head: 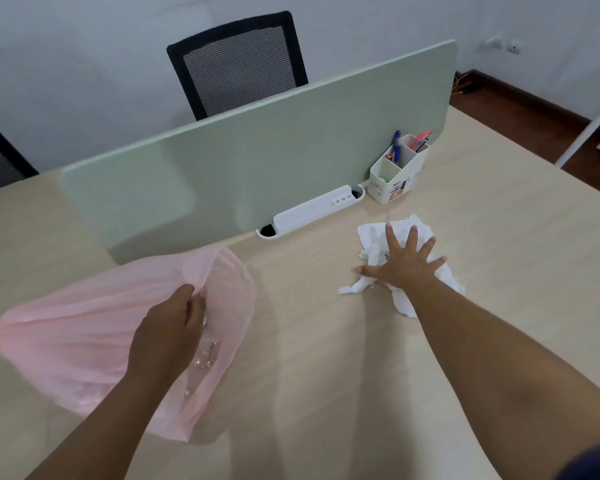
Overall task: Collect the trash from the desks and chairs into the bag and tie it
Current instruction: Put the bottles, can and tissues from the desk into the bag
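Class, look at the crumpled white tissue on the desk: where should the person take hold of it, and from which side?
Come from above with the right hand, which is spread flat over the white tissue. Close the fingers on the bunched middle, not the thin tails trailing toward the near edge. The tissue lies low and loose on the desk, so a gathering grip probably lifts it whole.

green divider [274, 157] | pen holder [397, 178] | black chair [238, 60]

Bright even indoor light, soft arm shadows on desk [326, 341], wide-angle edge bending
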`<state>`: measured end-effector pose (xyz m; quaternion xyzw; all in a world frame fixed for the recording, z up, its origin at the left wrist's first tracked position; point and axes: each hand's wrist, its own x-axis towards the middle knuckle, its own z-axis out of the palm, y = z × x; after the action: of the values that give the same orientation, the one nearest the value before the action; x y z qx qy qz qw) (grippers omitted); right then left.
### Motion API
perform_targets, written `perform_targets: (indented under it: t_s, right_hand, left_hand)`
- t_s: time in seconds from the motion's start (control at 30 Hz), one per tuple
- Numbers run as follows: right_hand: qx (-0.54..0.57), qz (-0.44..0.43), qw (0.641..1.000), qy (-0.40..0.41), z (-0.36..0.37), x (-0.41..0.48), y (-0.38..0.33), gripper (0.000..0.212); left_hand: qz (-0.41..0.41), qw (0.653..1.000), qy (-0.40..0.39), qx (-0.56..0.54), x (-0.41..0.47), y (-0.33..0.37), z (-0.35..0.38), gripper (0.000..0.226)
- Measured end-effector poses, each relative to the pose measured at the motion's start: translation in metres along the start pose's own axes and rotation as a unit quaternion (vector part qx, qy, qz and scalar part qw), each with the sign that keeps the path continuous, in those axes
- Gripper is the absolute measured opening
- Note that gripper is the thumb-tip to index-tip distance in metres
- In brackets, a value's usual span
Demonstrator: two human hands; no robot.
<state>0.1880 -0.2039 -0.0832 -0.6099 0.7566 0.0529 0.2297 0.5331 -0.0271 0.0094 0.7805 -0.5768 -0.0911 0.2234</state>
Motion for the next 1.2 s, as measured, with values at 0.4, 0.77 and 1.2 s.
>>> perform_targets:
  t_s: [0.4, 0.77, 1.2]
  right_hand:
    - [-0.089, -0.17, 0.942, 0.275, 0.056, -0.07, -0.009, 0.024]
    - [0.479, -0.293, 0.82, 0.109, 0.024, -0.187, -0.197, 0.01]
    - [0.152, -0.509, 0.847, -0.013, 0.113, -0.256, -0.271, 0.05]
  left_hand:
    - [-0.018, 1.0, 0.009, -0.012, -0.001, -0.013, 0.003, 0.036]
    - [-0.089, 0.987, 0.12, -0.058, -0.032, -0.03, -0.076, 0.037]
    - [-0.225, 0.932, 0.188, -0.214, -0.055, -0.062, -0.126, 0.037]
